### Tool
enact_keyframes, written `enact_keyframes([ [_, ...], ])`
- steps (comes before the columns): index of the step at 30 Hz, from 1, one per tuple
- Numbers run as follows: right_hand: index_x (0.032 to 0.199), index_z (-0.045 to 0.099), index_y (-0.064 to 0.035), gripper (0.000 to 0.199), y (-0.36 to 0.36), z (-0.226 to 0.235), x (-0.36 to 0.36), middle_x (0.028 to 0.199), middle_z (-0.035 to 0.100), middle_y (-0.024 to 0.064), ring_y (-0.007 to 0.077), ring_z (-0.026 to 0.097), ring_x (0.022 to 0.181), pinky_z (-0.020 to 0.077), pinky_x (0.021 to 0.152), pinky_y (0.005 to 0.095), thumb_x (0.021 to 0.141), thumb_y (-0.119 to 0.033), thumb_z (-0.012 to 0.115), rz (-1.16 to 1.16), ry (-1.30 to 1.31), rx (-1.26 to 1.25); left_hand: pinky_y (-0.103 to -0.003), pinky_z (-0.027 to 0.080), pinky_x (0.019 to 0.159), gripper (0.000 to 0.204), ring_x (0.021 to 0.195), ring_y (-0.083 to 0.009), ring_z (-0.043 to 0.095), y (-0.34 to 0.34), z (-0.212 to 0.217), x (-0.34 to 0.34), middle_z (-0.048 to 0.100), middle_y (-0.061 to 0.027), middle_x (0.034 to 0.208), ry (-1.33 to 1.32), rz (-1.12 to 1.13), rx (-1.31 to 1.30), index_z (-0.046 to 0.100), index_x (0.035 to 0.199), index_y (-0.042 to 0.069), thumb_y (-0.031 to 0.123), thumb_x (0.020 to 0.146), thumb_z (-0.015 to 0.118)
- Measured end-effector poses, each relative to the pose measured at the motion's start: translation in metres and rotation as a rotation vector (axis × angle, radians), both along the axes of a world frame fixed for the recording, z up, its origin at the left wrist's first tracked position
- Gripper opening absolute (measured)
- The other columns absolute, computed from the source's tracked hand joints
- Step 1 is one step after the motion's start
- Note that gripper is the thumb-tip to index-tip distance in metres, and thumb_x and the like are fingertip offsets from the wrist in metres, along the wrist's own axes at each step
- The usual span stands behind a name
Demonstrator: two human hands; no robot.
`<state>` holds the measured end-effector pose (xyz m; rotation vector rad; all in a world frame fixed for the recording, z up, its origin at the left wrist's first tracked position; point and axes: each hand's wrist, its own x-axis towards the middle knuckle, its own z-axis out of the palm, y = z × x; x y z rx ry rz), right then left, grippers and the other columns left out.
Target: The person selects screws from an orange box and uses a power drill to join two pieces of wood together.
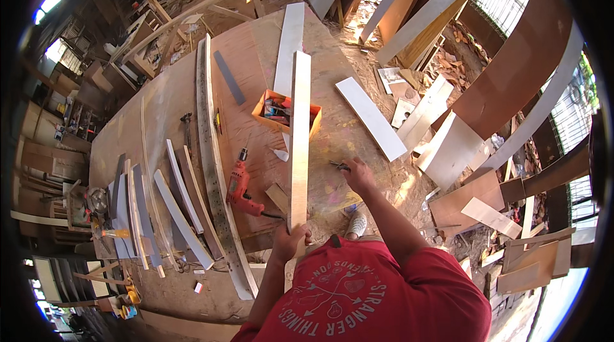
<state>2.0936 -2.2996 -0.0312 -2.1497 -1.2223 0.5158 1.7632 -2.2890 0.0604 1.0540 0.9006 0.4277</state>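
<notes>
Pale wooden strip (299, 137) gripped at its near end by the left hand (291, 239); right hand (357, 174) pinches a small dark tool (339, 165).

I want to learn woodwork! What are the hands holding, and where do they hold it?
The left hand grips the near end of a long pale wooden strip. The right hand rests on the table by a small dark tool; its grip cannot be told.
</notes>
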Motion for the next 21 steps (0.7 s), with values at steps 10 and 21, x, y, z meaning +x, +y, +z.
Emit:
enact_keyframes([
  [10, 0.103, 0.074, -0.0094, 0.017, -0.008, -0.018, 0.037, 0.099, 0.075, 0.0195, 0.0442, 0.073, 0.091, 0.0575, 0.081, 0.0551, 0.092, -0.023, 0.076, 0.023, -0.015, 0.096, -0.034, 0.06, 0.067, 0.03, 0.07, -0.0162, 0.069, -0.037, -0.039, 0.051, 0.069, -0.0075, 0.086, 0.192, -0.003, -0.022, 0.063, 0.118, -0.001, 0.027, 0.105, 0.065],
  [21, 0.107, 0.074, -0.0055, 0.016, -0.022, -0.005, 0.07, 0.097, 0.074, 0.0202, 0.043, 0.072, 0.09, 0.0578, 0.08, 0.0517, 0.096, -0.017, 0.073, -0.089, -0.032, 0.252, -0.046, 0.057, 0.082, 0.044, 0.09, -0.0354, 0.071, -0.048, -0.062, 0.106, 0.069, -0.0201, 0.098, 0.51, 0.104, 0.366, 0.056, 0.128, -0.005, 0.033, 0.106, 0.061],
])
